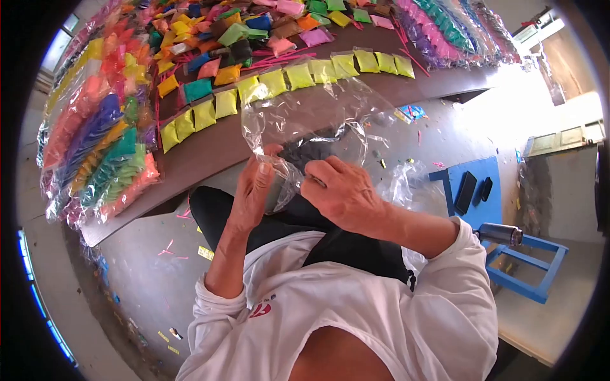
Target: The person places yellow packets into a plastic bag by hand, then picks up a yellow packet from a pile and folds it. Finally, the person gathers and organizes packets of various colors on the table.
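Note:
A large clear plastic bag [305,120] is spread in front of me above my lap, with its far part reaching toward the table edge. My left hand [253,187] grips the bag's near left edge, thumb pointing up. Across from it, my right hand [340,190] is curled with its fingertips at the near part of the same bag. Just beyond the bag, a row of small yellow packets [273,82] lies along the table's near edge. Some right fingertips are hidden behind the hand.
The brown table [216,143] holds a heap of small coloured packets [248,32]. Filled bags of packets [101,140] are stacked at its left, others [445,32] at its right. On my right stands a blue stool [486,190] with a phone [466,192] and a metal flask [499,233].

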Demonstrator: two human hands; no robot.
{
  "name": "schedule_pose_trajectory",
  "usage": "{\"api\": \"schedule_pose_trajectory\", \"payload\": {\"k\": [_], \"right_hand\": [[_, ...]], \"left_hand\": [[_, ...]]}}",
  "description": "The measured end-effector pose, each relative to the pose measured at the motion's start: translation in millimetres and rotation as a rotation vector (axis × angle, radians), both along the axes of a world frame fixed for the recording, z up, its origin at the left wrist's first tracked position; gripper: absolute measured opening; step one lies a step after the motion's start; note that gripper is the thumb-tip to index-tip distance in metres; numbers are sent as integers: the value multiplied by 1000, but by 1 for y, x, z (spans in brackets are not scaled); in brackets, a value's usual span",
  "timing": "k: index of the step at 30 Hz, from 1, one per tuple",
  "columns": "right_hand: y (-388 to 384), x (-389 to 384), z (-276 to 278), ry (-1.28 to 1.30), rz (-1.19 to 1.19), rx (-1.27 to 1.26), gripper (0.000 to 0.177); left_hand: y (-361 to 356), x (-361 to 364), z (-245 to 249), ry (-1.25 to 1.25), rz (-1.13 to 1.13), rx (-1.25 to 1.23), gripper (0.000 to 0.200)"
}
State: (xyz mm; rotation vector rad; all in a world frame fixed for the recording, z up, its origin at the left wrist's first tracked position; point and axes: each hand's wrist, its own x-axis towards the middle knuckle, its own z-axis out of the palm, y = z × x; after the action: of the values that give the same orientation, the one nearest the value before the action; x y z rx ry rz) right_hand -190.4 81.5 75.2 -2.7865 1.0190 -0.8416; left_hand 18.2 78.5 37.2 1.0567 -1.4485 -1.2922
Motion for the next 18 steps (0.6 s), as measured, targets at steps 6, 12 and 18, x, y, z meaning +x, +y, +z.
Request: {"api": "schedule_pose_trajectory", "payload": {"k": [6, 12, 18], "right_hand": [[1, 21, -16, 134, 33, 7, 13], [2, 42, -32, 72, 113, -15, 25], [-6, 13, -15, -3, 96, 816, 55]], "left_hand": [[1, 6, -3, -84, 98, -18, 53], [-6, -4, 4, -112, 266, -16, 41], [-5, 13, -5, -37, 364, -5, 31]]}}
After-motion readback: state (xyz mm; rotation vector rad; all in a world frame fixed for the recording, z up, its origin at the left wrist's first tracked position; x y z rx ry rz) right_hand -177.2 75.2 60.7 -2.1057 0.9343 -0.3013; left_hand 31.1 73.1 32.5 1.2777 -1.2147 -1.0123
